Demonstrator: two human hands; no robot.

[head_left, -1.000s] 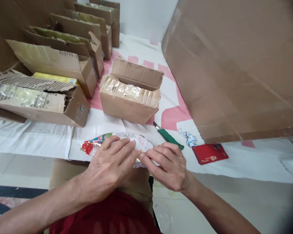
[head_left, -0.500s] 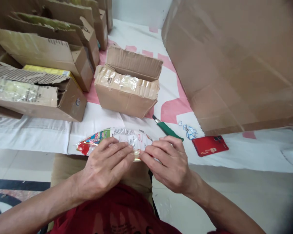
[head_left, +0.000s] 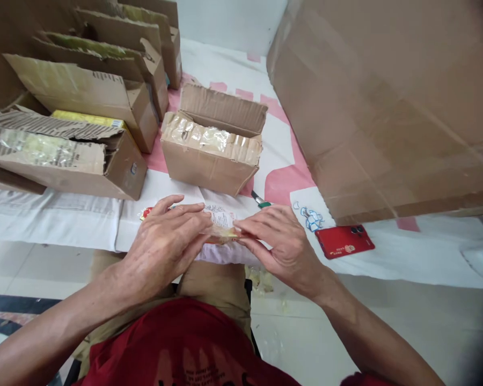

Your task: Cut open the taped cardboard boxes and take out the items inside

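Note:
A printed plastic packet (head_left: 219, 219), white with red and green print, lies near the front edge of a white cloth-covered table (head_left: 64, 225). My left hand (head_left: 167, 244) rests on top of its left part, fingers pressed together over it. My right hand (head_left: 282, 244) pinches the packet's right end with fingers closed on it. Most of the packet is hidden under my hands. Just beyond my right hand the tip of a green-handled knife (head_left: 261, 201) shows.
A small open cardboard box (head_left: 211, 147) stands right behind the packet. Several more open boxes (head_left: 76, 134) line the left. A very large carton (head_left: 386, 102) fills the right. A red phone (head_left: 343, 240) and small paper scraps (head_left: 312, 219) lie to the right.
Both hands with the packet have shifted forward onto the table. My left hand now covers more of the packet and my right hand hides most of the knife.

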